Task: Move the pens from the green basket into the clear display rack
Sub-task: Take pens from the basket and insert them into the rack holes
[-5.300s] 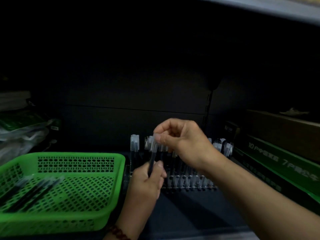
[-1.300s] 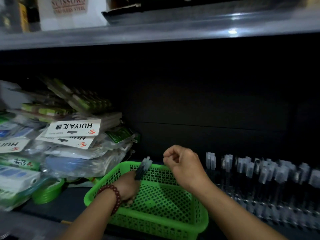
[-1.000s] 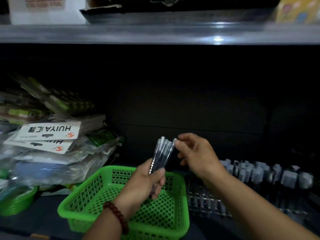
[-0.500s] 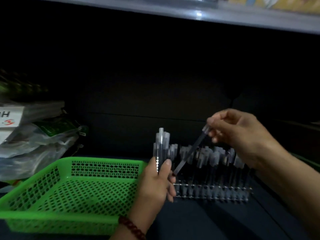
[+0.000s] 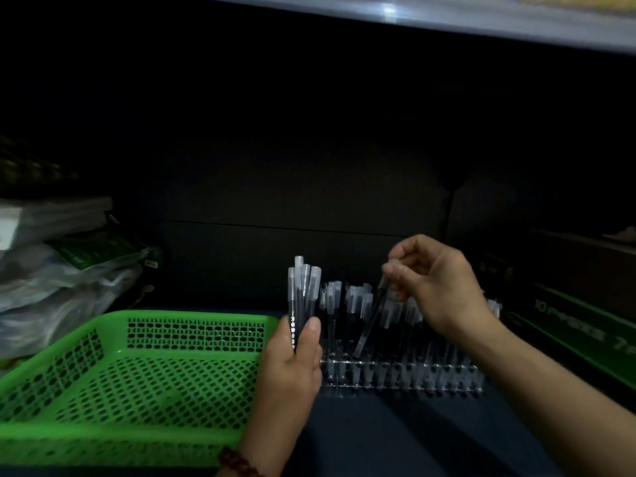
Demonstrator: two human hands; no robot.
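My left hand (image 5: pixel 289 370) grips a bundle of pens (image 5: pixel 303 297) upright, their clear caps pointing up, just right of the green basket (image 5: pixel 103 438). No pens show inside the basket. My right hand (image 5: pixel 437 290) pinches a single pen (image 5: pixel 370 325) by its capped end. That pen slants down to the left, its lower tip just above the clear display rack (image 5: pixel 406 373). Several capped pens stand upright in the rack, partly hidden behind my right hand.
Plastic-wrapped stationery packs (image 5: pixel 65 270) are piled at the left behind the basket. Green and dark boxes (image 5: pixel 581 325) stand at the right of the rack. A shelf board (image 5: pixel 447 18) runs overhead, and the shelf's back is dark.
My right hand has brought the single pen lower and steeper, its tip now close to the rack. The left hand still grips the bundle, and the view has tilted slightly down.
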